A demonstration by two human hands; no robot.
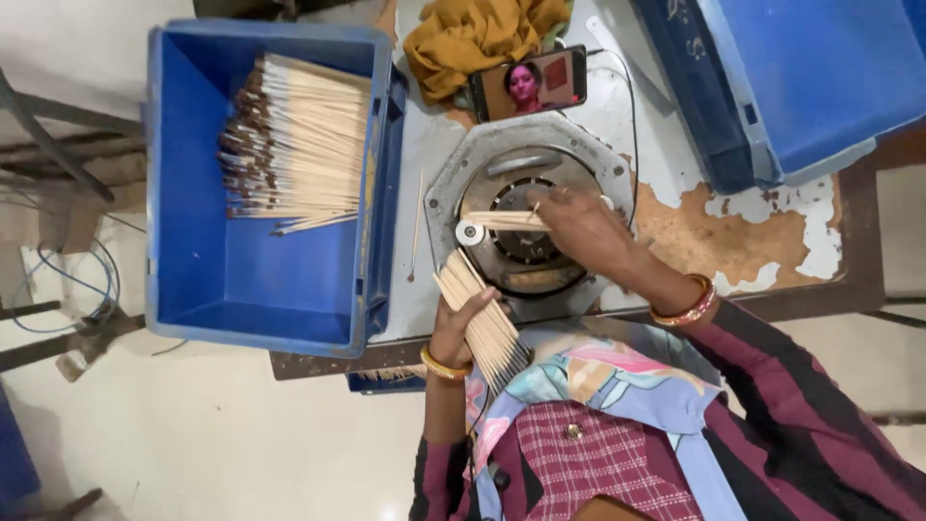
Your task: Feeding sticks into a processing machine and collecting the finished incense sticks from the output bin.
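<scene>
Two bare hands at work over an octagonal grey metal machine plate with a dark round opening at its centre. Left hand, gold bangle at the wrist, closed around a fanned bundle of thin pale bamboo sticks, fingers wrapped about the bundle's middle, stick ends slanting up toward the plate and down toward the lap. Right hand, red and gold bangle on the wrist, reaching across the round opening, fingertips pinched narrowly on a few pale sticks lying level across it, tips just beside a small white roller at the opening's left edge. One loose stick lying on the worn table top between plate and crate. Left of the plate, a big blue plastic crate holding a thick stack of brown-tipped sticks in its upper half. Beyond the plate, a propped phone with a lit screen, leaning by a crumpled mustard-yellow cloth. Upper right, a second blue plastic crate, tilted, partly out of view. Below, a patterned scarf and checked maroon clothing.
</scene>
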